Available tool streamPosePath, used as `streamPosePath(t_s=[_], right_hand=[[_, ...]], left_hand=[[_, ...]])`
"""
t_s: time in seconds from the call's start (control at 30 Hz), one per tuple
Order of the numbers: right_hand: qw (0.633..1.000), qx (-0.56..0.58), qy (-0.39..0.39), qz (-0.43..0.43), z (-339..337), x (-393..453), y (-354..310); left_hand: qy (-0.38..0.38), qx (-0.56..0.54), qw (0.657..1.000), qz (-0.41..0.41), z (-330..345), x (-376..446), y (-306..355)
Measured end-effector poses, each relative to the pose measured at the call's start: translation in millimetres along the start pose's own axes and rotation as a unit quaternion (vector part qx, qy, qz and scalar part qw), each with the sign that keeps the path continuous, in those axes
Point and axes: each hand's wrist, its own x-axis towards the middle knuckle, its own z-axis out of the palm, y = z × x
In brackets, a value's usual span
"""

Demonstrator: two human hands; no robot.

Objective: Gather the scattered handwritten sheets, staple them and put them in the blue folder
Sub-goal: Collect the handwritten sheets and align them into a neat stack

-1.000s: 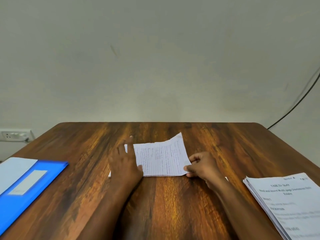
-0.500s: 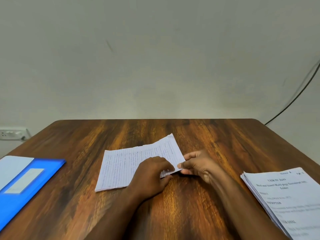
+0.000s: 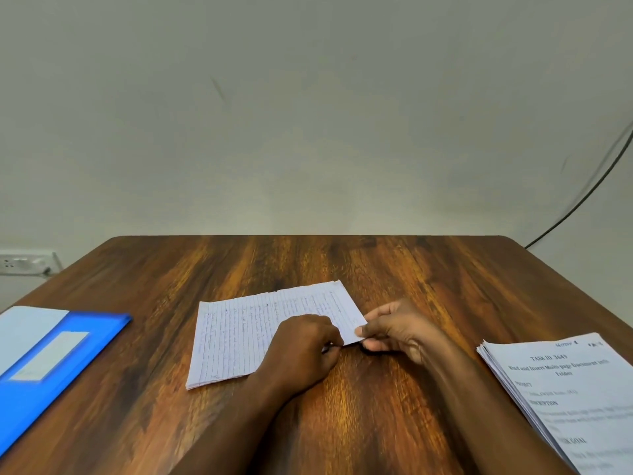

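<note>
A thin stack of lined handwritten sheets [image 3: 246, 334] lies at the middle of the wooden table [image 3: 342, 262], turned slightly askew. My left hand [image 3: 305, 351] rests on the stack's near right part with its fingers curled at the paper's edge. My right hand [image 3: 397, 329] pinches the stack's right corner between thumb and fingers. The blue folder [image 3: 85, 351] lies closed at the table's left edge, with a white label on its cover. No stapler is in view.
A stack of printed white sheets [image 3: 568, 392] lies at the table's right edge. A pale sheet [image 3: 27, 327] lies over the folder's far left part. A wall socket [image 3: 24, 264] is on the left, a black cable [image 3: 582, 197] on the right wall.
The sheets have slid left and toward me and lie flatter. My left hand moved from the stack's left side to its near right edge, close to my right hand.
</note>
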Motion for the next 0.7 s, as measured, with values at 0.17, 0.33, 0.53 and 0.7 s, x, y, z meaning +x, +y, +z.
streamPosePath(t_s=[0.17,0.33,0.53,0.7], right_hand=[[1.0,-0.001,-0.011,0.006,7.9,-2.3,0.7],[0.999,-0.044,-0.012,-0.004,9.2,-7.0,-3.9],[0.948,-0.289,0.107,-0.079,-15.3,-13.6,-11.6],[0.88,-0.433,0.169,-0.098,-57.4,-24.6,-23.0]], left_hand=[[0.034,0.02,0.999,0.015,4.4,0.1,4.5],[0.026,0.015,0.999,0.024,5.3,0.5,4.8],[0.015,0.018,0.999,0.039,5.5,-0.4,3.5],[0.015,0.005,0.999,0.035,5.0,-1.2,4.3]])
